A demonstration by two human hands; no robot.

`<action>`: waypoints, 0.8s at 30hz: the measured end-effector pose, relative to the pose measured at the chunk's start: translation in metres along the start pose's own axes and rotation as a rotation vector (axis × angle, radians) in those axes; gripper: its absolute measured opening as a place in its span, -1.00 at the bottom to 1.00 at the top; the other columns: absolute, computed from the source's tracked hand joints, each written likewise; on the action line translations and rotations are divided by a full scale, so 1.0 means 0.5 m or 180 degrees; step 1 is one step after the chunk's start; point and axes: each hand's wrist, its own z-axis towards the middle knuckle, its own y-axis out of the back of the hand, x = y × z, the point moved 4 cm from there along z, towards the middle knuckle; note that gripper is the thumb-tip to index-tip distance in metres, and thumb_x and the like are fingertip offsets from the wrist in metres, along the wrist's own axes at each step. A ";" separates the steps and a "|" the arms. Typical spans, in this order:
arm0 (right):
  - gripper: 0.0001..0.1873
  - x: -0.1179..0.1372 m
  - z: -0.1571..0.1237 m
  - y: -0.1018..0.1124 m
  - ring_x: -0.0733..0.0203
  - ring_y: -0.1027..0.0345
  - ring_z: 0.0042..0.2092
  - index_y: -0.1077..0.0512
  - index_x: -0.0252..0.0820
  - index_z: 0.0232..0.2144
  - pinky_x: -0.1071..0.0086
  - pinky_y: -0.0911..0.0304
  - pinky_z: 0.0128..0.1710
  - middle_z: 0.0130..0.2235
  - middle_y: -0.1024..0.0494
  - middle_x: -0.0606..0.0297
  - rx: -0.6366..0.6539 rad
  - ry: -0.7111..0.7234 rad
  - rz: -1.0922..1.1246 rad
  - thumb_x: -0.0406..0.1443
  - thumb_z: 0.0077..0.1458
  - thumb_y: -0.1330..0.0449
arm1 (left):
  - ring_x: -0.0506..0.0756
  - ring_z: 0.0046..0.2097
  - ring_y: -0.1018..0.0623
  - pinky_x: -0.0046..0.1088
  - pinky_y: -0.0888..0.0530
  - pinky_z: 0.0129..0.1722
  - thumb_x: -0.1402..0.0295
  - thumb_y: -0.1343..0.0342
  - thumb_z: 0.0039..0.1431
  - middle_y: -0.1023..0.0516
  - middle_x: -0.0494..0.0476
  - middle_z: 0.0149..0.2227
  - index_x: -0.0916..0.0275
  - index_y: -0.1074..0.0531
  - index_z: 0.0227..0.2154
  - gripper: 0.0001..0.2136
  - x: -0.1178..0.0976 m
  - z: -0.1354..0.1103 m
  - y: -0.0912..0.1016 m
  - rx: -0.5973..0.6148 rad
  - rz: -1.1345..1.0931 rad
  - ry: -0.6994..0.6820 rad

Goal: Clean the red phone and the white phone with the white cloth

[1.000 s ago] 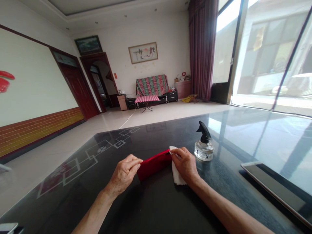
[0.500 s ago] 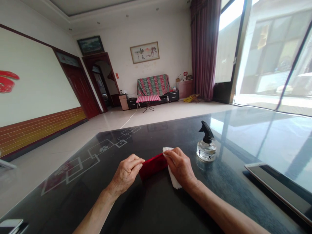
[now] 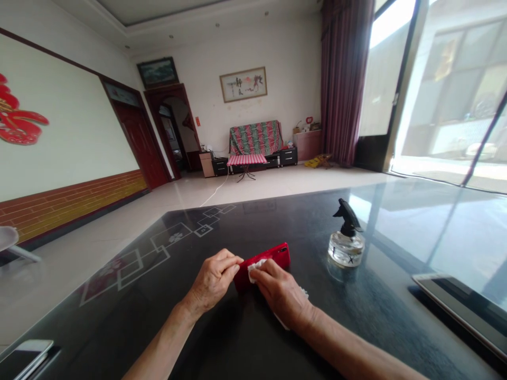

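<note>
A shiny red smartphone (image 3: 282, 256) is held tilted over the dark table, its back towards me and a camera lens at the upper right corner. My left hand (image 3: 216, 279) pinches its left end between thumb and fingers. Bunched in my right hand (image 3: 283, 293) is a white tissue (image 3: 257, 266), pressed against the middle of the phone's back. Part of the tissue hangs out below the palm. My right fingers cover much of the phone's lower middle.
A clear spray bottle (image 3: 346, 247) with a black trigger head stands right of my hands. A large phone or tablet (image 3: 463, 306) lies at the right, and a white phone (image 3: 27, 359) at the lower left. The glossy table (image 3: 190, 232) has a pale square pattern.
My right hand with the tissue has slid left from the phone's right end to its middle, uncovering the camera corner. My left hand keeps its grip. The view has turned slightly left.
</note>
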 end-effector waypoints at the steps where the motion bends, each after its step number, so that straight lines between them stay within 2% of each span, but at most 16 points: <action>1: -0.74 -0.006 0.001 0.003 0.28 -0.36 -0.32 -0.46 -0.08 -0.25 0.51 -0.29 -0.30 -0.31 -0.43 0.27 -0.0035 0.0006 -0.0029 -0.41 0.16 0.00 | 0.00 -0.36 -0.48 -0.56 -0.41 -0.37 0.43 0.02 0.20 -0.46 0.08 -0.36 0.21 -0.52 -0.28 -0.80 0.000 0.000 0.000 -0.0003 -0.0015 0.0005; 3: -0.76 -0.030 0.005 0.016 0.29 -0.35 -0.33 -0.47 -0.08 -0.25 0.50 -0.28 -0.30 -0.32 -0.42 0.28 -0.0308 -0.0114 -0.0108 -0.40 0.15 -0.02 | 0.00 -0.37 -0.48 -0.56 -0.41 -0.39 0.43 0.03 0.19 -0.46 0.08 -0.36 0.21 -0.53 -0.28 -0.79 0.001 0.000 -0.001 -0.0026 -0.0041 0.0007; 6: -0.82 -0.078 0.014 0.042 0.28 -0.33 -0.37 -0.49 -0.10 -0.31 0.47 -0.27 -0.32 -0.39 -0.39 0.31 -0.0933 -0.0548 -0.0252 -0.36 0.10 -0.09 | 0.01 -0.38 -0.48 -0.55 -0.41 -0.41 0.43 0.03 0.19 -0.46 0.09 -0.37 0.22 -0.53 -0.29 -0.79 0.004 0.000 -0.002 -0.0049 -0.0068 0.0007; 8: -0.85 -0.096 0.020 0.050 0.29 -0.32 -0.42 -0.50 -0.11 -0.34 0.46 -0.26 -0.35 -0.44 -0.36 0.34 -0.1164 -0.0779 -0.0310 -0.34 0.07 -0.12 | 0.01 -0.38 -0.48 -0.55 -0.41 -0.41 0.43 0.03 0.19 -0.46 0.09 -0.37 0.22 -0.53 -0.29 -0.79 0.005 -0.001 -0.002 -0.0044 -0.0066 0.0009; 11: -0.85 -0.081 0.028 0.039 0.29 -0.31 -0.42 -0.50 -0.13 -0.36 0.46 -0.25 -0.36 -0.45 -0.36 0.33 -0.1119 -0.0762 -0.0239 -0.34 0.08 -0.11 | 0.01 -0.37 -0.48 -0.55 -0.41 -0.39 0.44 0.02 0.19 -0.45 0.08 -0.37 0.22 -0.53 -0.28 -0.79 0.003 -0.001 -0.003 -0.0034 -0.0051 0.0020; 16: -0.81 -0.009 0.024 -0.006 0.30 -0.31 -0.36 -0.47 -0.14 -0.29 0.48 -0.25 -0.33 -0.38 -0.36 0.29 -0.0668 -0.0380 0.0017 -0.36 0.15 -0.05 | 0.02 -0.34 -0.49 -0.52 -0.41 -0.32 0.45 0.01 0.19 -0.46 0.08 -0.36 0.22 -0.53 -0.27 -0.80 -0.003 -0.002 -0.003 -0.0063 -0.0030 0.0004; 18: -0.79 0.001 0.023 -0.013 0.31 -0.31 -0.36 -0.47 -0.13 -0.26 0.50 -0.24 -0.34 -0.37 -0.36 0.28 -0.0552 -0.0316 0.0051 -0.35 0.17 -0.04 | 0.02 -0.33 -0.49 -0.52 -0.41 -0.30 0.45 0.01 0.19 -0.46 0.08 -0.36 0.21 -0.53 -0.28 -0.80 -0.003 -0.002 -0.002 -0.0098 -0.0035 -0.0019; 20: -0.79 -0.013 0.026 -0.005 0.30 -0.31 -0.36 -0.48 -0.12 -0.24 0.49 -0.25 -0.33 -0.37 -0.36 0.28 -0.0612 -0.0372 0.0000 -0.34 0.17 -0.04 | 0.02 -0.34 -0.49 -0.53 -0.41 -0.32 0.45 0.00 0.19 -0.46 0.08 -0.36 0.21 -0.53 -0.28 -0.81 -0.001 -0.002 -0.002 -0.0101 -0.0056 -0.0003; 24: -0.80 -0.084 0.034 0.033 0.28 -0.31 -0.41 -0.53 -0.13 -0.30 0.46 -0.24 -0.35 -0.45 -0.35 0.32 -0.1044 -0.0883 -0.0297 -0.28 0.10 -0.11 | 0.00 -0.38 -0.49 -0.55 -0.42 -0.38 0.46 0.01 0.18 -0.47 0.08 -0.36 0.21 -0.53 -0.28 -0.80 0.003 -0.002 -0.003 -0.0067 -0.0098 0.0035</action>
